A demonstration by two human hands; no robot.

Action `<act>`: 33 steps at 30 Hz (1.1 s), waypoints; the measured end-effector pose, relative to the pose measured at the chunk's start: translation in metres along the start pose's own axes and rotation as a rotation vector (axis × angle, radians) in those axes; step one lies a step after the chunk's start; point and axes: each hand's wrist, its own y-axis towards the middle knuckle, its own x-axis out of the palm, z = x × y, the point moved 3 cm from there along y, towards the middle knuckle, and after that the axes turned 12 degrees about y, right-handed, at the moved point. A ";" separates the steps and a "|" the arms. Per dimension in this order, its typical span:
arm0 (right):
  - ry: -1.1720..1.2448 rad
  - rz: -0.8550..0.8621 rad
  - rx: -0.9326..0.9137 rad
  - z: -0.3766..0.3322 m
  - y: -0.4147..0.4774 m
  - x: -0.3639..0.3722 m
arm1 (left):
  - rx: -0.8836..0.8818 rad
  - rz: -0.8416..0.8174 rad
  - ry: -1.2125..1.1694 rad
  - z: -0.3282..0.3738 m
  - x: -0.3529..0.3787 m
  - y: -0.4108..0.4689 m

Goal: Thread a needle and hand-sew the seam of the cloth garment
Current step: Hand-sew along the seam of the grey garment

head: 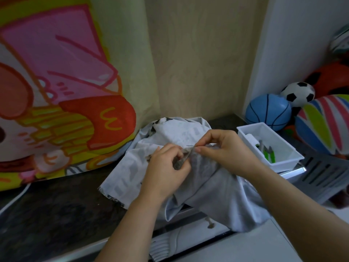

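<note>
A pale grey cloth garment (204,188) lies bunched on the dark countertop and hangs over its front edge. My left hand (166,167) grips a folded edge of the garment, fingers curled round the fabric. My right hand (221,148) pinches a thin dark needle (191,146) between thumb and forefinger, just above the held fold. The needle points left, its tip near the fabric. I cannot make out any thread.
A white plastic tray (283,161) holding green-handled snips (269,153) stands to the right of the garment. Several toy balls (268,110) pile up in the right corner. A bright cartoon-printed cloth (56,101) hangs at the left. The dark countertop (56,214) stretches to the front left.
</note>
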 end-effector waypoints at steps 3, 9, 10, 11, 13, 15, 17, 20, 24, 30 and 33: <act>0.004 -0.002 0.012 -0.001 -0.001 0.000 | 0.018 -0.029 -0.034 0.001 -0.003 0.001; 0.054 0.035 0.039 -0.001 -0.001 -0.005 | -0.033 -0.004 -0.159 -0.001 -0.017 0.001; 0.062 0.040 0.047 -0.001 -0.001 -0.006 | -0.056 -0.003 -0.190 -0.002 -0.019 0.001; 0.070 0.043 0.054 0.000 -0.001 -0.007 | -0.084 -0.015 -0.228 -0.003 -0.021 0.001; 0.083 0.045 0.068 0.001 -0.001 -0.008 | -0.145 -0.058 -0.301 -0.004 -0.023 0.001; 0.101 0.044 0.082 0.001 -0.001 -0.009 | -0.195 -0.111 -0.344 -0.007 -0.024 0.001; 0.121 0.050 0.094 0.001 -0.002 -0.010 | -0.211 -0.155 -0.320 -0.008 -0.025 0.001; 0.127 0.048 0.114 0.002 -0.003 -0.010 | -0.194 -0.210 -0.224 -0.008 -0.023 0.000; 0.134 0.052 0.114 0.001 -0.003 -0.010 | -0.101 -0.214 -0.065 -0.004 -0.023 0.000; 0.105 0.037 0.116 0.002 -0.003 -0.009 | -0.071 -0.103 0.060 0.000 -0.026 0.000; 0.106 0.049 0.103 0.001 -0.002 -0.010 | -0.091 -0.037 0.103 -0.001 -0.029 0.001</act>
